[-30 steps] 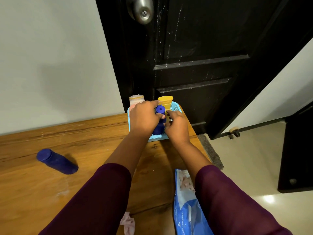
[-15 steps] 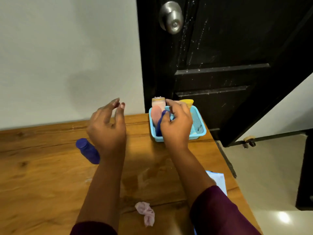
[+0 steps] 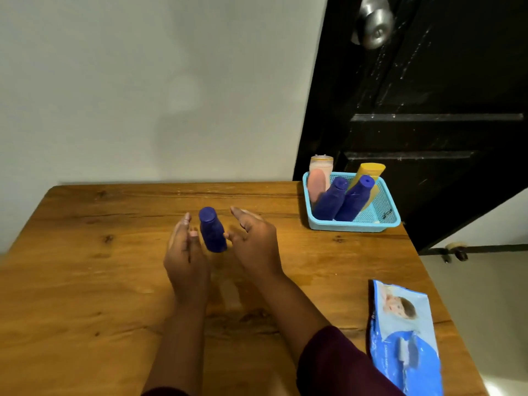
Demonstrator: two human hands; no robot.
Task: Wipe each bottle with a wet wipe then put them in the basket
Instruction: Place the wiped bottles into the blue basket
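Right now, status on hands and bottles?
Left hand and right hand open, flanking blue bottle on table. Four bottles in basket. Wipes pack by right forearm. Path unobstructed.

On the table (image 3: 85,281), 1 bottle (image 3: 212,230) stands between both hands, left of the basket (image 3: 383,221) holding 4.

Dark maroon long sleeve (image 3: 337,364) pushed up right forearm; both hands bare, no rings or watch visible.
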